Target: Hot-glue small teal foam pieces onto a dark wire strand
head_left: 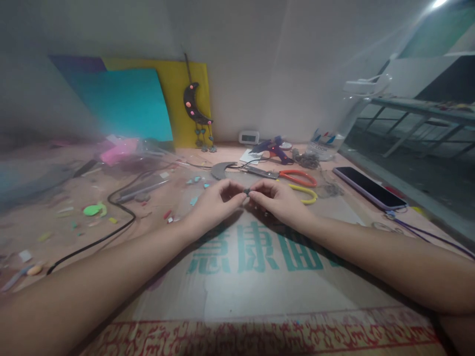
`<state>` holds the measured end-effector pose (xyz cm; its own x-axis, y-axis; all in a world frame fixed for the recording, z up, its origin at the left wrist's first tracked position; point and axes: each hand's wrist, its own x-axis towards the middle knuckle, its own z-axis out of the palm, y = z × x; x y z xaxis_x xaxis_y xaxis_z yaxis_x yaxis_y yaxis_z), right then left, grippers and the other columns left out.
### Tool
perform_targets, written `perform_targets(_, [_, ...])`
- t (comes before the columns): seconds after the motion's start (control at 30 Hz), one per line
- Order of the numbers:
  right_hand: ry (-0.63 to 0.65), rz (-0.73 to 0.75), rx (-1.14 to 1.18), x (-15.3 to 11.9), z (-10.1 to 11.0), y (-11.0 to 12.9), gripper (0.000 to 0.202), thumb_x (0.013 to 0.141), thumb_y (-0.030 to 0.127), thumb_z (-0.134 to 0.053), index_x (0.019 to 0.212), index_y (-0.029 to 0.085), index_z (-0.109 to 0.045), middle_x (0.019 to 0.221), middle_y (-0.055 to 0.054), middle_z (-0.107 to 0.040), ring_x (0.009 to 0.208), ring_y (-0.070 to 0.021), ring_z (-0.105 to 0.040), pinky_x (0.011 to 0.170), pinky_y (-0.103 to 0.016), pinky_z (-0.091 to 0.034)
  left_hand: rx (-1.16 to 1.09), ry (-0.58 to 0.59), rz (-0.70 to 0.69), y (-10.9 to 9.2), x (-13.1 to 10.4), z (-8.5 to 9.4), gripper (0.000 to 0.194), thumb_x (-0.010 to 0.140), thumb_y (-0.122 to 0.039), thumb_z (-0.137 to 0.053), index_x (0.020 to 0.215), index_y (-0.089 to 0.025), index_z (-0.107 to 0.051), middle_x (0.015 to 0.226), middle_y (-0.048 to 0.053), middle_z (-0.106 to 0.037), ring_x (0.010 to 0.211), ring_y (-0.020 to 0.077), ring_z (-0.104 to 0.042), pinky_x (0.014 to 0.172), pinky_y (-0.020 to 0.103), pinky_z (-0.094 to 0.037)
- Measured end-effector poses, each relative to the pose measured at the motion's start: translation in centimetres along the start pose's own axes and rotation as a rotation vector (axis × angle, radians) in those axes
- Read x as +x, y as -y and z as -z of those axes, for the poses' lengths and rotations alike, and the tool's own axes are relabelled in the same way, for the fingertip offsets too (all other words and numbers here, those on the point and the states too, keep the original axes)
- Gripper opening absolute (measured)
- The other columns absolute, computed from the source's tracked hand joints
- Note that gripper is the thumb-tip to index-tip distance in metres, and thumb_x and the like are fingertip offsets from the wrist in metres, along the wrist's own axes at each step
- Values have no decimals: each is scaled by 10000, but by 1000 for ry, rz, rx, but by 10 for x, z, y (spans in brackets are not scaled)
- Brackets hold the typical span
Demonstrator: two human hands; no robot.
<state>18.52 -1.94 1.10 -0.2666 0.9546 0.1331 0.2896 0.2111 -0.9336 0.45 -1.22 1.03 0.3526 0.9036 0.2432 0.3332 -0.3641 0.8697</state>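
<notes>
Between the fingertips of both hands is a small dark grey-green piece, too small to name. My left hand pinches it from the left, and my right hand pinches it from the right. Just beyond the hands lie scissors with one orange handle loop and one yellow loop. A grey crescent-shaped piece rests beyond my left hand. Small light-blue bits lie to its left. Under both wrists spreads a sheet with green printed characters.
Against the wall, a dark crescent ornament hangs before yellow card. A purple glue gun, white digital clock and clear plastic jug stand behind. A phone lies right. Black cable and scraps cover the left.
</notes>
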Motion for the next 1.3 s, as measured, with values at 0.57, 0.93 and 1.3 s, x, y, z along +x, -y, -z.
perform_targets(0.57, [9, 97, -164, -4, -1, -2, 192, 840, 361, -590, 844, 169, -597, 680, 9, -622, 543, -106, -558, 504, -227, -429, 23, -6, 9, 0, 1, 0, 127, 781, -278, -565, 821, -164, -607, 805, 15, -647, 776, 157, -598, 709, 258, -459])
perform_targets(0.93, [52, 55, -56, -4, -2, -1, 185, 827, 351, -602, 857, 173, -558, 661, 20, -608, 492, -83, -524, 460, -204, -411, 23, 24, 16, 8, 3, 0, 100, 763, -238, -553, 804, -158, -598, 780, 7, -636, 742, 150, -587, 684, 253, -443])
perform_targets(1.3, [42, 68, -39, -4, -2, 3, 157, 831, 303, -584, 901, 172, -532, 721, 18, -587, 562, -89, -547, 469, -194, -435, 75, -23, 23, -3, -2, 0, 121, 795, -267, -572, 815, -155, -611, 819, 21, -653, 784, 158, -594, 713, 264, -455])
